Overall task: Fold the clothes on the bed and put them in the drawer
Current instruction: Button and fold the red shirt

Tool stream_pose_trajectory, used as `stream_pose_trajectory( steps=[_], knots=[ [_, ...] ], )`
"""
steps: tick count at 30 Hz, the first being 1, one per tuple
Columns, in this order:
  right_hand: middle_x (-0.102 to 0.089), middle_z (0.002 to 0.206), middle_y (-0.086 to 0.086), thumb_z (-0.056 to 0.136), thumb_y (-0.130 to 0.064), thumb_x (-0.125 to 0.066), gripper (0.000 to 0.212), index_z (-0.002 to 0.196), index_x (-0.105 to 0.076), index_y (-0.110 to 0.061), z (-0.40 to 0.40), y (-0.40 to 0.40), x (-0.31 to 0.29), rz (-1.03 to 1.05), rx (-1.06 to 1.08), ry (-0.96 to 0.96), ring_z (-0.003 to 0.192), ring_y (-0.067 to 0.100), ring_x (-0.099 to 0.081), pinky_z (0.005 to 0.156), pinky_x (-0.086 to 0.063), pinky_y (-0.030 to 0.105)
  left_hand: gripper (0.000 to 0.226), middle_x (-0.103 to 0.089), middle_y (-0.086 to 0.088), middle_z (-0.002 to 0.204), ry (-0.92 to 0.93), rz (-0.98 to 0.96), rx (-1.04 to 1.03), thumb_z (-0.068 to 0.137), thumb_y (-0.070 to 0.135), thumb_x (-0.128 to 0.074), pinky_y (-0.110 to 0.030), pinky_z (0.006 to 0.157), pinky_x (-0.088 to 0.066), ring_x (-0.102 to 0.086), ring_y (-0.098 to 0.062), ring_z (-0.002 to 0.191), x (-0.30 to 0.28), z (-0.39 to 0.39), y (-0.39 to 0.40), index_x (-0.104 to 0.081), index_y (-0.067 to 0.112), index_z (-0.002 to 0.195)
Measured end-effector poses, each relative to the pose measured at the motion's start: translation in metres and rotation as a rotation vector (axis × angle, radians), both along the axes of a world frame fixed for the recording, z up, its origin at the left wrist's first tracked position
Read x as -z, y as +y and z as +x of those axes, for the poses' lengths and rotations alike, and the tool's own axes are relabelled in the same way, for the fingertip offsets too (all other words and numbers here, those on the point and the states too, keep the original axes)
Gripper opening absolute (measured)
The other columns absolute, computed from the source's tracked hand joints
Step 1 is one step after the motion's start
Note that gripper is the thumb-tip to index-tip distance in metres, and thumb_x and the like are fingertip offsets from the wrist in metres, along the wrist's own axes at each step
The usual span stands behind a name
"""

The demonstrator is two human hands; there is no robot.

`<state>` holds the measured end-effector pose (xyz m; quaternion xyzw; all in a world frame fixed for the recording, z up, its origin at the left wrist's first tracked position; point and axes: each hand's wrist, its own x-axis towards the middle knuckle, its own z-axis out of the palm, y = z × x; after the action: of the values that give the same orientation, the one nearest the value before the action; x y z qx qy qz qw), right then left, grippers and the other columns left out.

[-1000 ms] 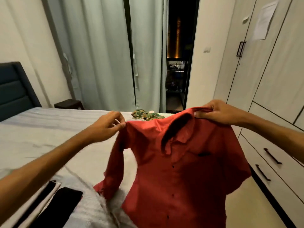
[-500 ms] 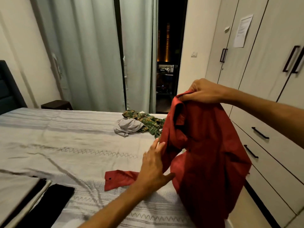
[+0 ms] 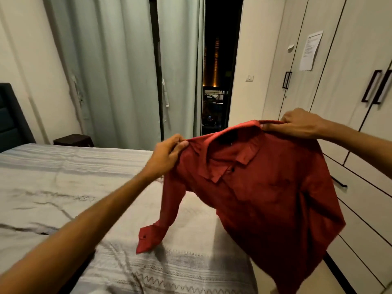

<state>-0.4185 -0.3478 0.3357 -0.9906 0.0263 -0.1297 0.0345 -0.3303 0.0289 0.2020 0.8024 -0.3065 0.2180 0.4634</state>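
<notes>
You hold a red button-up shirt [image 3: 263, 187] up in the air at the right edge of the bed [image 3: 63, 187], its front turned toward you with the collar open and dark buttons showing down the placket. Your left hand [image 3: 165, 155] pinches the shirt's shoulder on the left side, thumb and fingers curled into the fabric. Your right hand [image 3: 299, 124] grips the other shoulder near the collar, fingers folded over the top edge, and it sits higher than your left, so the shirt hangs on a slant. The body of the shirt drapes down past the bed's edge, in front of the wardrobe drawers [image 3: 360, 209]. One long sleeve drops from under your left hand, and its buttoned cuff [image 3: 148, 238] touches the bedcover. The other sleeve is hidden behind the body of the shirt.

The bed wears a pale grey striped cover with zigzag stitching near you, and it is creased. A dark headboard [image 3: 12, 115] stands at the far left, with a small dark bedside table [image 3: 73, 140] beyond the bed's corner. Pale green curtains [image 3: 110, 71] hang along the back wall, parted on a dark opening with lights outside. To your right runs a cream wardrobe [image 3: 339, 60] with black handles and a sheet of paper [image 3: 310, 50] stuck to one door; the drawers below it are closed.
</notes>
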Motion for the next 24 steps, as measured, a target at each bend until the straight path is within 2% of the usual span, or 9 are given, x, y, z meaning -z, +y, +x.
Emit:
stream_pose_trajectory(
  steps=[3,5,8,10,12,18,20,22,24],
  knots=[
    [-0.069,0.067,0.014,0.070,-0.094,-0.049,0.090,0.058,-0.063,-0.006,0.006,-0.001,0.007,0.129,-0.058,0.086,0.055,0.020,-0.060,0.055,-0.042,0.028,0.027,-0.059,-0.006,0.064,-0.017,0.241,0.055,0.103,0.037,-0.064,-0.029,0.062,-0.040,-0.047,-0.005,0.062,-0.050,0.000,0.032,-0.069,0.018,0.085],
    [-0.066,0.061,0.010,0.073,-0.086,-0.062,0.075,0.055,-0.064,-0.013,0.004,0.000,0.002,0.282,-0.161,0.191,0.050,0.016,-0.058,0.056,-0.046,0.027,0.039,-0.052,-0.003,0.058,-0.064,0.363,0.065,0.099,0.047,-0.067,-0.028,0.055,-0.037,-0.043,-0.005,0.058,-0.084,-0.005,0.054,-0.071,0.015,0.078],
    [-0.074,0.070,0.010,0.076,-0.082,-0.070,0.069,0.073,-0.078,-0.013,-0.001,0.004,-0.015,0.468,-0.321,0.182,0.055,0.015,-0.065,0.056,-0.052,0.021,0.056,-0.049,0.005,0.059,-0.072,0.382,0.044,0.097,0.058,-0.066,-0.026,0.051,-0.035,-0.044,-0.005,0.055,-0.132,-0.015,0.083,-0.068,0.008,0.072],
    [-0.075,0.070,0.005,0.075,-0.081,-0.071,0.064,0.077,-0.080,-0.018,0.004,0.009,-0.025,0.543,-0.397,0.125,0.054,0.012,-0.066,0.052,-0.051,0.017,0.054,-0.054,0.008,0.057,-0.084,0.369,0.024,0.098,0.061,-0.062,-0.020,0.050,-0.038,-0.048,-0.005,0.051,-0.155,-0.015,0.097,-0.070,0.015,0.071],
    [-0.076,0.071,0.006,0.073,-0.083,-0.071,0.066,0.078,-0.081,-0.018,0.020,0.014,-0.026,0.563,-0.403,0.094,0.057,0.014,-0.069,0.052,-0.052,0.017,0.049,-0.062,0.001,0.061,-0.098,0.395,-0.021,0.101,0.061,-0.058,-0.024,0.057,-0.042,-0.056,-0.010,0.054,-0.161,-0.005,0.103,-0.072,0.021,0.076],
    [-0.067,0.055,0.004,0.079,-0.078,-0.062,0.071,0.065,-0.074,-0.009,0.114,0.031,0.032,0.426,-0.272,0.003,0.046,0.008,-0.057,0.046,-0.043,0.016,0.015,-0.062,0.000,0.079,-0.110,0.398,-0.072,0.106,0.026,-0.059,-0.030,0.071,-0.043,-0.057,-0.016,0.075,-0.097,0.064,0.070,-0.065,0.020,0.094],
    [-0.069,0.058,0.002,0.080,-0.075,-0.060,0.063,0.068,-0.076,-0.015,0.156,0.028,0.061,0.421,-0.269,-0.006,0.049,0.006,-0.058,0.053,-0.045,0.024,0.015,-0.065,0.001,0.075,-0.128,0.479,-0.033,0.103,0.037,-0.062,-0.031,0.068,-0.046,-0.061,-0.018,0.071,-0.067,0.095,0.064,-0.067,0.025,0.096],
    [-0.072,0.062,0.002,0.079,-0.076,-0.059,0.055,0.071,-0.079,-0.025,0.202,0.022,0.089,0.397,-0.240,0.010,0.053,0.007,-0.062,0.058,-0.045,0.028,0.034,-0.066,0.003,0.067,-0.261,0.742,-0.095,0.094,0.066,-0.060,-0.031,0.060,-0.046,-0.067,-0.022,0.068,-0.039,0.134,0.061,-0.070,0.034,0.098],
    [-0.067,0.056,0.004,0.076,-0.082,-0.055,0.064,0.060,-0.075,-0.023,0.253,0.013,0.111,0.340,-0.208,0.026,0.052,0.012,-0.060,0.056,-0.043,0.030,0.055,-0.065,0.000,0.061,-0.424,0.921,-0.198,0.087,0.085,-0.047,-0.028,0.054,-0.039,-0.068,-0.028,0.065,-0.016,0.187,0.056,-0.071,0.036,0.090]
  ],
)
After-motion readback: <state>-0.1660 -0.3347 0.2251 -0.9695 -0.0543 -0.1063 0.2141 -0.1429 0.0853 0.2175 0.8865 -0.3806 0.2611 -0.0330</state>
